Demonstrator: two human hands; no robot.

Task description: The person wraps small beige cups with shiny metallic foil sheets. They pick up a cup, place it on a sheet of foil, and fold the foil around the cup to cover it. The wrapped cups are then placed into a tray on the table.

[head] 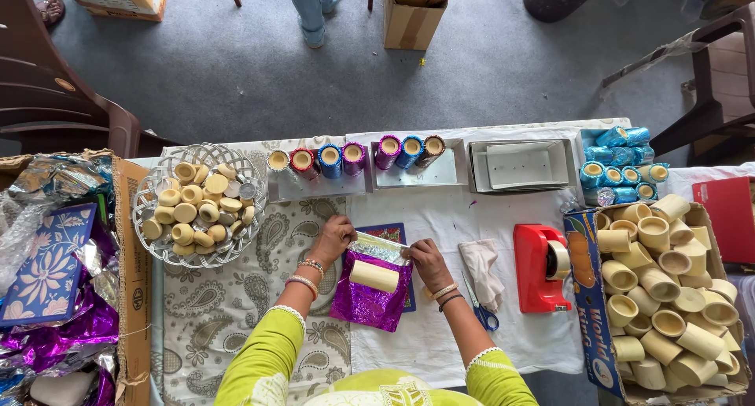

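Observation:
A cream cardboard tube [374, 276] lies on its side on a sheet of shiny purple foil [368, 300] in the middle of the table. My left hand [333, 238] pinches the foil's far left corner. My right hand [429, 263] grips the foil's far right edge, which is folded up to show its silver back. A blue patterned mat [390, 233] lies partly under the foil.
A clear basket of cream caps [198, 204] sits at left, foil-wrapped tubes [352, 156] on white trays [521, 164] at the back. A red tape dispenser [539, 266], scissors [481, 311] and cloth [481, 266] lie right. Boxes of bare tubes [665, 288] and foil sheets [55, 272] flank the table.

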